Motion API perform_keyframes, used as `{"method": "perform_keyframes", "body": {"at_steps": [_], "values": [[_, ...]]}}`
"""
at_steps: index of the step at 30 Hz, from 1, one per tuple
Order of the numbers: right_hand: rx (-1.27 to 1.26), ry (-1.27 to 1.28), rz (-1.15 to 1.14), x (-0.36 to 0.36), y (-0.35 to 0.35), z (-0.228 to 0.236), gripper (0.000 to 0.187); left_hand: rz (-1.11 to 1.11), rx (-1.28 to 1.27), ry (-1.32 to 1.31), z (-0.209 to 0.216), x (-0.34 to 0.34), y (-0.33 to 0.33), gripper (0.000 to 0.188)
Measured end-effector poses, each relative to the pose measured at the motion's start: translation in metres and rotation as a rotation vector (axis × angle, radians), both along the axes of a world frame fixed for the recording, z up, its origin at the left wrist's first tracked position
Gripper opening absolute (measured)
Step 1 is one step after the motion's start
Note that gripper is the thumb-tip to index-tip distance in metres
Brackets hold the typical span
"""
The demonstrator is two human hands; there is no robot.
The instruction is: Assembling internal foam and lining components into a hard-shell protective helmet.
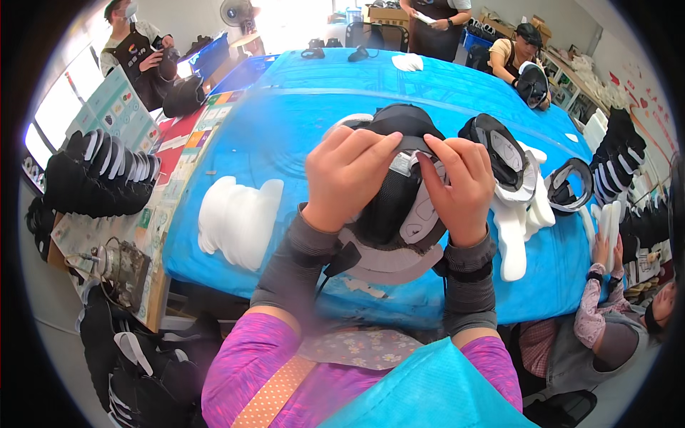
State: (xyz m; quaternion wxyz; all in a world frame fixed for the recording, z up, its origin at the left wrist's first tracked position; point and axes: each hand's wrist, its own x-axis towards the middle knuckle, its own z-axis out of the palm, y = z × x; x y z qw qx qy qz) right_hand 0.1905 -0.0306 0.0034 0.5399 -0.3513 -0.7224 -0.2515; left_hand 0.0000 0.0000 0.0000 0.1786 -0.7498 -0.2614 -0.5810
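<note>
Blue table (300, 121), black shoe upper (389, 207) lengthwise away from person, left hand (347, 175) and right hand (457, 187) fingers grasping it

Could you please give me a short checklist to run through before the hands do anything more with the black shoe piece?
1. Left hand grips the black shoe piece: ok.
2. Right hand grips it too, fingertips on the grey-and-white inner part: ok.
3. Piece held above the blue table, apart from it: ok.
4. White foam stack lies clear of both hands: ok.
5. Inner lining sits flat: cannot tell, fingers cover it.
6. Other workers' hands stay away: ok.
</note>
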Motion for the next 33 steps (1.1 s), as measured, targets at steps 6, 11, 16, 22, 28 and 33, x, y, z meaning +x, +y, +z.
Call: {"method": "perform_keyframes", "body": {"at_steps": [6, 11, 16, 22, 28, 33], "values": [[0.073, 0.037, -0.084, 0.008, 0.001, -0.001, 0.031, -0.072, 0.059, -0.067, 0.004, 0.007, 0.002, 0.03], [0.004, 0.103, -0.107, 0.013, -0.003, -0.005, 0.027, -0.026, 0.121, -0.109, -0.003, -0.003, 0.001, 0.028], [-0.168, 0.141, -0.048, 0.014, -0.021, 0.008, 0.019, 0.012, 0.141, -0.198, -0.007, -0.007, 0.001, 0.028], [-0.026, 0.15, -0.182, 0.029, -0.014, 0.002, 0.018, -0.034, 0.083, -0.176, -0.002, -0.005, -0.005, 0.024], [-0.157, 0.177, -0.149, 0.035, -0.011, -0.003, 0.028, -0.026, 0.126, -0.163, -0.01, -0.007, 0.001, 0.022], [-0.444, 0.391, 0.175, 0.039, -0.002, -0.005, 0.048, -0.084, 0.235, -0.057, -0.004, -0.015, -0.005, 0.024]]}}
